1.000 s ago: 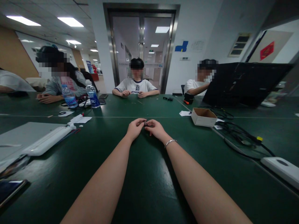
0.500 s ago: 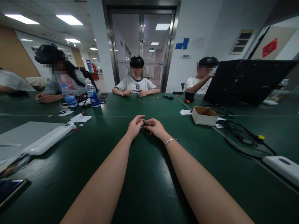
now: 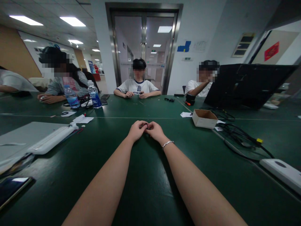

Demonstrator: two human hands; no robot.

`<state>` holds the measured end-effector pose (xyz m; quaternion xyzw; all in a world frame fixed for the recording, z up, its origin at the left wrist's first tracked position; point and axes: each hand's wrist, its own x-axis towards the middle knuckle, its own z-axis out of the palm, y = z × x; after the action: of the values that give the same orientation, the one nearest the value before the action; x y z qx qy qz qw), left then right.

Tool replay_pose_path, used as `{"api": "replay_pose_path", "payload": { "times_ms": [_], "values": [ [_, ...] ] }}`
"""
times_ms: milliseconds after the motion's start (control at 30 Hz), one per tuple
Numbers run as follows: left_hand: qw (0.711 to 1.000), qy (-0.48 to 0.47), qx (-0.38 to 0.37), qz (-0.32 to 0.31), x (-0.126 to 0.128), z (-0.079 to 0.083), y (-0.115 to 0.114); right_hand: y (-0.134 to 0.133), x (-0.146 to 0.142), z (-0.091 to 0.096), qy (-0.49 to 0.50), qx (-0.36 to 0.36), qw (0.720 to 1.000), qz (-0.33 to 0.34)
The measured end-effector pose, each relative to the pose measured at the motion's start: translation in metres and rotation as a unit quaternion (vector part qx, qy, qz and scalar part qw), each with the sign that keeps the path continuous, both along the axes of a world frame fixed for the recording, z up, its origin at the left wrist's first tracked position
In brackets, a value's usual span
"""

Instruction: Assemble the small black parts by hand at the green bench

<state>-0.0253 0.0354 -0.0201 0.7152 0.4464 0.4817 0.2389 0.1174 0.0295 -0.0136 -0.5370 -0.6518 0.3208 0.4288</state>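
Both my arms reach forward over the green table [image 3: 145, 188]. My left hand [image 3: 136, 130] and my right hand [image 3: 155, 131] meet fingertip to fingertip just above the table. Their fingers are curled and pinched on a tiny dark part [image 3: 146, 126] held between them; it is too small to name. A silver bracelet [image 3: 167, 143] sits on my right wrist.
An open cardboard box [image 3: 204, 118] and tangled black cables [image 3: 237, 135] lie right. A black laptop [image 3: 246, 84] stands far right. A white case [image 3: 50, 140], a phone [image 3: 13, 187] and two water bottles [image 3: 94, 97] are left. Three people sit across the table.
My hands have drawn closer together, the fingers now closed more tightly over the small dark part. The view has shifted slightly; the arms stay in place.
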Motion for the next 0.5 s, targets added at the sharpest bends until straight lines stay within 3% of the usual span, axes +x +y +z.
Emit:
{"api": "replay_pose_path", "payload": {
  "times_ms": [100,233,367,433,500],
  "values": [
    [0.999,0.009,-0.010,0.031,0.004,0.001,-0.005,-0.003,-0.004,0.000,-0.053,0.034,0.997,-0.047],
    [0.994,-0.042,-0.096,0.036,0.007,0.005,-0.018,-0.012,-0.010,0.004,-0.071,0.037,0.995,-0.053],
    [0.978,-0.088,-0.190,0.014,-0.012,0.014,-0.043,-0.033,0.006,0.033,-0.043,-0.059,0.996,0.043],
    [0.971,-0.095,-0.219,-0.001,-0.035,0.020,-0.065,-0.054,0.030,0.059,-0.039,-0.107,0.986,0.122],
    [0.966,-0.084,-0.246,0.006,-0.066,0.026,-0.097,-0.083,0.069,0.087,-0.093,-0.077,0.973,0.198]
  ]
}}
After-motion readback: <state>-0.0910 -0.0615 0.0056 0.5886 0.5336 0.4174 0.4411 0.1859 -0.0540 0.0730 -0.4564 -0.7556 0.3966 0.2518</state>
